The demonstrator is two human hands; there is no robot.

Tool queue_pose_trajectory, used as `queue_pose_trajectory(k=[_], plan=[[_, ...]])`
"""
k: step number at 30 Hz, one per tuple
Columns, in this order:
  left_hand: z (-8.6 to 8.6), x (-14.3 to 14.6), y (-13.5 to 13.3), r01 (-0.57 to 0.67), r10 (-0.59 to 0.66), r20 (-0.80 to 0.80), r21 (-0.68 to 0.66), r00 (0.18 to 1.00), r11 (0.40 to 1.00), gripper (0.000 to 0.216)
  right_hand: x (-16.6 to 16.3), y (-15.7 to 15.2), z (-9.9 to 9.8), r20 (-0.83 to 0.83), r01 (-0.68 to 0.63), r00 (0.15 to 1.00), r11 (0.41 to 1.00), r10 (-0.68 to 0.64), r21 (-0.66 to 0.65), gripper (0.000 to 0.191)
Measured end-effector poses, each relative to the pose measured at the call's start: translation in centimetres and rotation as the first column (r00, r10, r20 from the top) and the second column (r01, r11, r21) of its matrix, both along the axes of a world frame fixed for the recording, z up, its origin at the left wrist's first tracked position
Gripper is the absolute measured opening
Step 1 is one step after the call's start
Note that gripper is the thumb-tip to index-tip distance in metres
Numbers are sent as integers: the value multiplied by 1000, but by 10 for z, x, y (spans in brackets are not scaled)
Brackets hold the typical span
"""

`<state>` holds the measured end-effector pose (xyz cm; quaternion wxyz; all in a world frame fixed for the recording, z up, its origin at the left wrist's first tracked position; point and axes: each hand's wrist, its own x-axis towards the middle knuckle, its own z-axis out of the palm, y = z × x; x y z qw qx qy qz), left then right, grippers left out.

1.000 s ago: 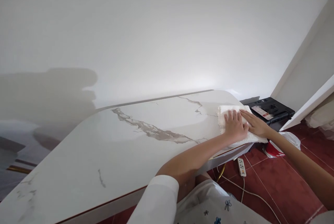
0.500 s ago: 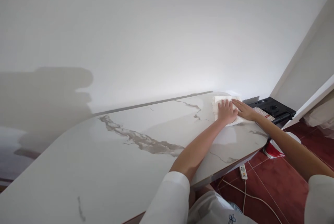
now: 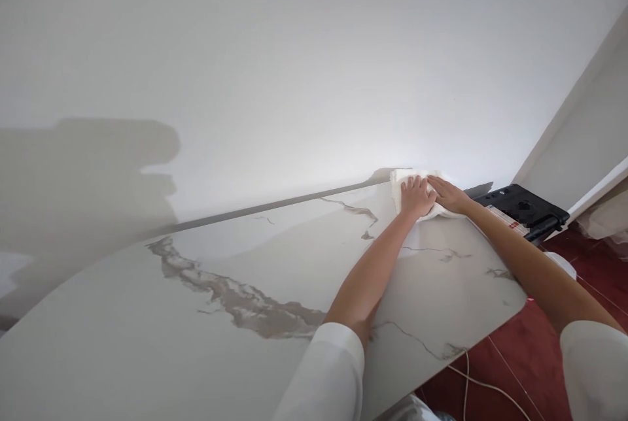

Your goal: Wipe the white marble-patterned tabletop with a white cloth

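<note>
A folded white cloth (image 3: 400,180) lies at the far right corner of the white marble table (image 3: 245,257), close to the wall. My left hand (image 3: 416,196) rests flat on the cloth with fingers stretched out. Beside it, my right hand (image 3: 446,193) also presses flat on the cloth, fingers pointing left. Both arms reach far across the tabletop, and most of the cloth is hidden under the hands.
A white wall runs behind the table. A black device (image 3: 524,210) sits off the table's right end, over a dark red tiled floor (image 3: 510,369). A white cable (image 3: 483,385) trails on the floor. A white slanted panel (image 3: 589,140) stands at the right.
Both hands have slid the cloth away from me, from the table's near right edge to its far corner by the wall. The view has moved forward over the table.
</note>
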<state>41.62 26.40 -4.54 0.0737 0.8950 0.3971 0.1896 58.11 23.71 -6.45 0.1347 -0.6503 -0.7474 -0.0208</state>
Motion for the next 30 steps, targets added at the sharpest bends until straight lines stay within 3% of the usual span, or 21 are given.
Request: queue_pose_trajectory(k=[7,14,21,30], plan=[[4,-5,29,-15,15,-14,7,1000,1000,52,-11,30,4,6,6,1000,1000,-5,-9,59],[4,3,28,-45,45,-51,-6,998,999,55,-2,32,5,-56,5,998,999,-7,-41,57],[-1,18,2,-29,29,-36,4,999,1000,56,17,3,2,-81,-2,997,998,-3,-60,61],[-1,20,-62,86,-86,22,13,996,996,57,27,-69,-4,-143,6,990,999,-13,-49,62]])
